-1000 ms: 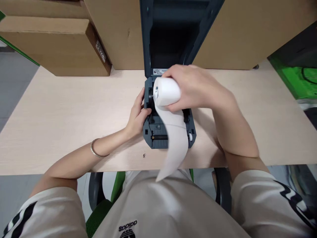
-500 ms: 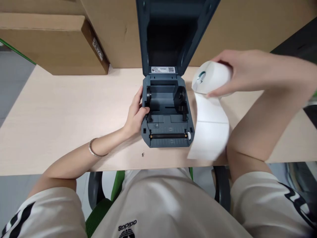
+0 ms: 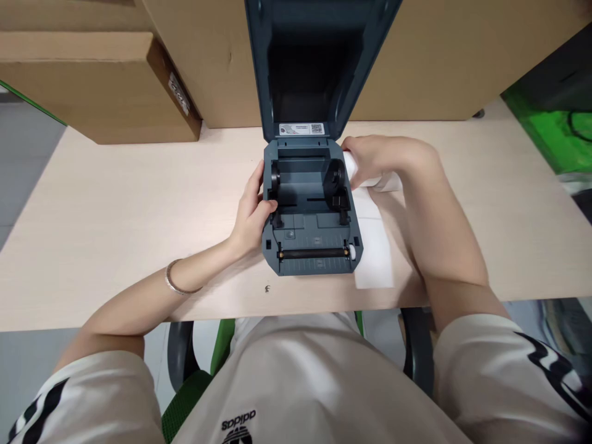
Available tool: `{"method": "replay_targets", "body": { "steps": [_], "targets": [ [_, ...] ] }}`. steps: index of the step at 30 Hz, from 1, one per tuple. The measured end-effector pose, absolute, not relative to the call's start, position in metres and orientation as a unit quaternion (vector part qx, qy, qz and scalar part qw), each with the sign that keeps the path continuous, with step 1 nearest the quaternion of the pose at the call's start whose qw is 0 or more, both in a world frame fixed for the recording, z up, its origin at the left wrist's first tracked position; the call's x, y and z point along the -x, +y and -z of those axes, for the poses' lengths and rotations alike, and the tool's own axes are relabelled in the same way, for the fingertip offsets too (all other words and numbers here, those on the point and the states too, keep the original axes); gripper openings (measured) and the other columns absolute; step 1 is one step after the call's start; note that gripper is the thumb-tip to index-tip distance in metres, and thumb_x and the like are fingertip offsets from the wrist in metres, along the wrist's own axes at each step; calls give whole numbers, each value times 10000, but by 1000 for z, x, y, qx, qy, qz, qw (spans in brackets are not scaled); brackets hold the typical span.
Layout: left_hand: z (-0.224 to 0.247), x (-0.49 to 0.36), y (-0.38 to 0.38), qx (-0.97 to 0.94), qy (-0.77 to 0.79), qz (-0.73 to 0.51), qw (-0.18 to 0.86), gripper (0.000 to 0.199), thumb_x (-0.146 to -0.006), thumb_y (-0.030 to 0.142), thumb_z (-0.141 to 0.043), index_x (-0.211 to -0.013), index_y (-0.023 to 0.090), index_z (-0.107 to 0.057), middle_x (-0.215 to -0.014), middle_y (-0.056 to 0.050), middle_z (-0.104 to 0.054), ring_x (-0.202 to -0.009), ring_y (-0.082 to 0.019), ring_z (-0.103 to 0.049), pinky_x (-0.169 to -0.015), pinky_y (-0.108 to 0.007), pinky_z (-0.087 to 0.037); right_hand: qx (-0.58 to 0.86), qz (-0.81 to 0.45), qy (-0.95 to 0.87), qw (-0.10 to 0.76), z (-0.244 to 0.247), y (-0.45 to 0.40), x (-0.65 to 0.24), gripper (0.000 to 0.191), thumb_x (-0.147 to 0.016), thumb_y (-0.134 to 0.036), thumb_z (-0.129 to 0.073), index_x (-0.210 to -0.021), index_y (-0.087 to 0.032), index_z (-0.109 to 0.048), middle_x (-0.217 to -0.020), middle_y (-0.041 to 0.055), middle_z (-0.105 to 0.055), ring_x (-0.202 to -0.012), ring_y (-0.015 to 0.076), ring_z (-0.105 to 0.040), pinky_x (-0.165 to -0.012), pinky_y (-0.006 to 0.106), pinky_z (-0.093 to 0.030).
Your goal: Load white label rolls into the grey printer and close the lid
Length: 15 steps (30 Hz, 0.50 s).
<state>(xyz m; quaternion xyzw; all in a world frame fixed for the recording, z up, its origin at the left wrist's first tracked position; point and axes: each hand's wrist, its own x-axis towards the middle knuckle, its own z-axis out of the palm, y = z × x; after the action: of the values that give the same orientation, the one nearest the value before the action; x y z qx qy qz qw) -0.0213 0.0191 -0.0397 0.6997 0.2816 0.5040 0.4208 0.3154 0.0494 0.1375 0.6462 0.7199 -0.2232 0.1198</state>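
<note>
A dark blue-grey label printer (image 3: 308,185) stands on the table with its lid (image 3: 319,80) raised. Its roll holders and black roller lie exposed, and its roll bay holds no roll. My left hand (image 3: 253,213) grips the printer's left side, thumb over the rim. Close against the right side, my right hand (image 3: 370,159) is closed around a roll of white labels (image 3: 388,182) low by the table. Hand and printer hide much of that roll. A loose strip of labels (image 3: 375,246) runs from it toward the table's front edge.
A flat cardboard box (image 3: 92,92) stands at the back left, before a larger cardboard surface (image 3: 430,61) along the rear. A tiny dark scrap (image 3: 267,288) lies before the printer. Chair armrests (image 3: 180,354) are below the table's front edge. Something green (image 3: 541,123) is beyond the right edge.
My right hand has brought the label roll down and left, from raised beside the printer to low against its side. The strip now lies flatter. My left hand keeps its grip.
</note>
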Motion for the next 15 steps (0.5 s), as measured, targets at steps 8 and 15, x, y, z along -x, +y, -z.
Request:
{"method": "replay_targets", "body": {
  "steps": [8, 15],
  "targets": [
    [34, 13, 16, -690, 258, -512, 441, 951, -1037, 774, -884, -1863, 433, -558, -1989, -11, -553, -1901, -446, -448, -1631, -592, -338, -702, 273, 656, -49, -172, 42, -368, 622, -1200, -312, -722, -1812, -273, -624, -1886, 86, -623, -1750, 270, -592, -1527, 405, -401],
    [38, 16, 19, -690, 276, -506, 438, 981, -1015, 795, -883, -1861, 422, -554, -2020, -24, -504, -1924, -460, -399, -1641, -596, -305, -778, 312, 541, 60, -157, 44, -432, 259, -1147, -181, -671, -1321, -158, -861, -1583, 221, -821, -1475, 278, -792, -1397, 434, -527]
  ]
}}
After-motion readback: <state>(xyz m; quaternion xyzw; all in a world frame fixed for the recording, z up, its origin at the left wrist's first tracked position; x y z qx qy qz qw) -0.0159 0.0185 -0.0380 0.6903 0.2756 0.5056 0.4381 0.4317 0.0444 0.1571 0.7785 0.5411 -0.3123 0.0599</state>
